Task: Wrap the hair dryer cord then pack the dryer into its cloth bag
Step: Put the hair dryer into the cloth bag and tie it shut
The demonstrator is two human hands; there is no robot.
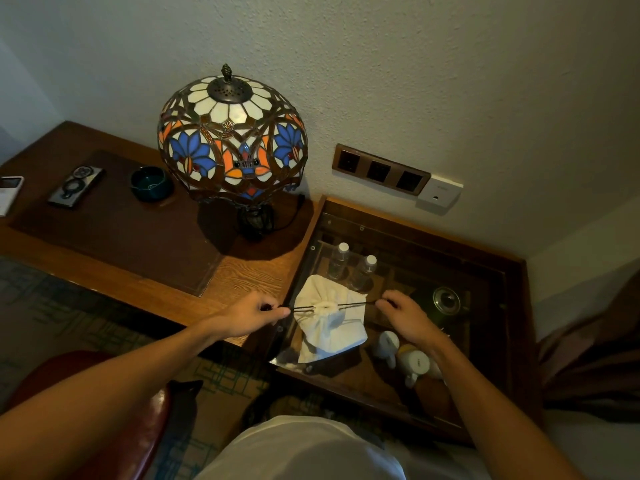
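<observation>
A white cloth bag [332,327] lies bulging on the glass top of a low wooden cabinet [485,271], its mouth gathered tight at the middle. Dark drawstrings [353,304] run out of the mouth to both sides, stretched taut. My left hand [252,313] pinches the left string ends just left of the bag. My right hand [405,315] pinches the right string to the right of the bag. The hair dryer and its cord are hidden; I cannot see them.
A stained-glass lamp [232,140] stands on the wooden desk [242,275] to the left, with a dark green bowl [151,184] and a phone [77,186] further left. Under the glass sit two water bottles [341,259], white mugs [412,362] and a kettle [446,301]. Wall sockets [379,169] are behind.
</observation>
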